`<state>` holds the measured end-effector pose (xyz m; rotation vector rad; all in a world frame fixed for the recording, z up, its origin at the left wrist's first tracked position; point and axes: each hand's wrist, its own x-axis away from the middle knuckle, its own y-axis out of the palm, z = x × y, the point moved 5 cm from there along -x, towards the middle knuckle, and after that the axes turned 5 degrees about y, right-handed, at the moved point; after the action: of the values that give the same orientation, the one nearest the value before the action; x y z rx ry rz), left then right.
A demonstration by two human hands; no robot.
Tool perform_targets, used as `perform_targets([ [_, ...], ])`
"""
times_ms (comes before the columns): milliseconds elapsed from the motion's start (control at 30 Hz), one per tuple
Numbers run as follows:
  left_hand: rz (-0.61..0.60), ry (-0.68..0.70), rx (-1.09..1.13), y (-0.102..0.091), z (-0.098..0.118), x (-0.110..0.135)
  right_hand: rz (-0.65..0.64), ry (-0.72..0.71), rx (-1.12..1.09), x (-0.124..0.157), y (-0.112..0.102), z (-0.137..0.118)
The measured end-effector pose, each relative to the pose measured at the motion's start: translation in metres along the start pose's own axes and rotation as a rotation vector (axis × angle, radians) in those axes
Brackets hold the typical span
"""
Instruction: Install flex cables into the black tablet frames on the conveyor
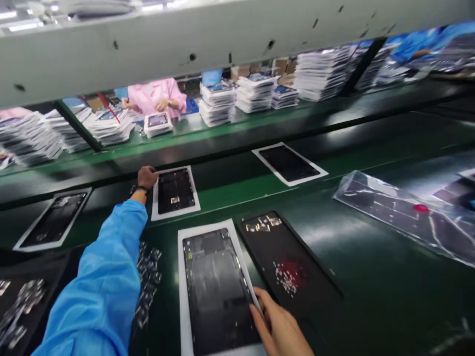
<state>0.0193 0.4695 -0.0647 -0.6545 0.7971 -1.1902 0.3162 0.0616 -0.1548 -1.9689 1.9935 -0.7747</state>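
Observation:
My left hand (147, 177), in a blue sleeve with a dark band at the wrist, reaches forward. Its curled fingers grip the upper left edge of a white foam sheet (155, 210) bearing a black tablet housing (174, 185); a small metallic part lies on that housing. Close to me, a larger-looking tablet housing (217, 277) rests on another white sheet (184, 296). My right hand (278, 324) pinches the lower right edge of this near housing, thumb on top. Beside it lies a black tray (267, 252) holding small flex parts (263, 225) and tiny white pieces (285, 279).
More housings on sheets lie at the left (54, 220) and the back right (289, 163). Clear plastic bags (393, 207) are at the right, loose metallic parts (148, 282) by my left sleeve. A beam (222, 42) crosses above; a person in pink (158, 96) works opposite among stacks.

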Motion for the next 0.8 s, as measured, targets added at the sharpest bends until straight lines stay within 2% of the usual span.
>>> perform_targets([
  [100,-0.049,-0.009,0.0,-0.024,0.006,0.031,0.143,-0.119,0.288,0.011,-0.018,-0.016],
  [200,-0.071,0.031,0.032,-0.061,0.018,0.078,0.121,-0.24,0.339,0.013,-0.038,-0.023],
  [300,0.013,0.17,0.119,-0.106,0.032,0.154,0.135,-0.299,0.297,0.003,-0.069,-0.017],
  [367,0.055,0.197,0.14,-0.124,0.028,0.218,0.199,-0.286,0.307,-0.01,-0.092,-0.006],
  [400,0.067,0.171,0.132,-0.127,0.019,0.25,0.218,-0.296,0.329,-0.016,-0.1,-0.001],
  [500,0.033,-0.064,-0.021,-0.115,-0.028,0.333,0.221,-0.415,0.418,-0.032,-0.114,0.012],
  [567,0.007,-0.175,-0.151,-0.1,-0.057,0.37,0.209,-0.501,0.475,-0.041,-0.115,0.018],
  [667,-0.007,-0.152,-0.232,-0.079,-0.074,0.395,0.208,-0.527,0.543,-0.052,-0.112,0.025],
  [800,0.041,-0.072,-0.26,-0.073,-0.072,0.399,0.165,-0.492,0.576,-0.054,-0.106,0.022],
])
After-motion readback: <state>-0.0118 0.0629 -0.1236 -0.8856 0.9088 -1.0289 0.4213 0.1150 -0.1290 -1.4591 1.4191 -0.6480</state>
